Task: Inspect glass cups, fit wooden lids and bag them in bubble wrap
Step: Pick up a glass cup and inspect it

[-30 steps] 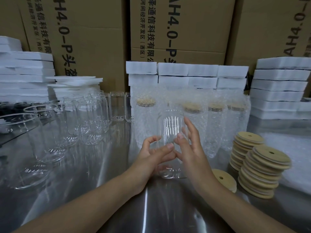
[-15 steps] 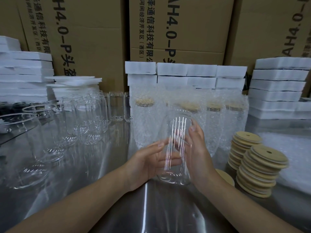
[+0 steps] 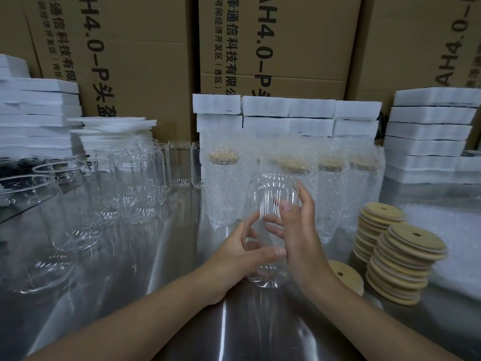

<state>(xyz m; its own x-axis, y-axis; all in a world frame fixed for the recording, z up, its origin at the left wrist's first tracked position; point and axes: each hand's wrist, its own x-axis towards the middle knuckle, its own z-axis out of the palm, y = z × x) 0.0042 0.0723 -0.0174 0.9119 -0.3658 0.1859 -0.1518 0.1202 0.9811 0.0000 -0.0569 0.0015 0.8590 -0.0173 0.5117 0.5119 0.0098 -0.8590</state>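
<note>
Glass cup (image 3: 270, 188), upright: we are gripping it, left hand (image 3: 234, 256) low, right hand (image 3: 304, 238) high; loose wooden lid (image 3: 346, 277) lying nearer the right.

Clear glass cup (image 3: 271, 187) upright, open-topped, wooden lids (image 3: 406, 261) stacked to its right, bubble-wrapped cups (image 3: 223, 194) behind

Your bare forearms reach forward, converging. Your left hand (image 3: 239, 254) curls round the lower part of a glass cup (image 3: 270, 188); your right hand (image 3: 302, 235) clasps its side, fingers spread
</note>
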